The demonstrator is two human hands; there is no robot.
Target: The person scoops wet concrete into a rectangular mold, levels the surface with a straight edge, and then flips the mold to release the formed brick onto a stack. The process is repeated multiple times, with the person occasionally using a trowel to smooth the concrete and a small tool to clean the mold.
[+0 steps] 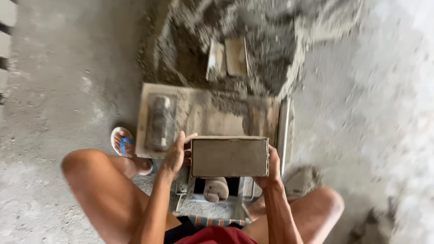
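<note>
Left hand and right hand gripping the ends of a grey block, above a wooden board, near the mortar pile

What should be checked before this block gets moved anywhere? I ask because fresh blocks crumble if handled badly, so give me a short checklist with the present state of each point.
1. Both ends gripped: ok. The left hand and right hand clasp opposite ends of the grey block.
2. Block level: ok, its top edge runs nearly flat.
3. Block intact: ok on the visible face; hidden faces cannot tell.
4. Room on the wooden board: not ok on its left part, where a mortar-caked tool lies; the middle looks free.
5. Footing: cannot tell; only the foot in the blue-strapped sandal shows.
</note>
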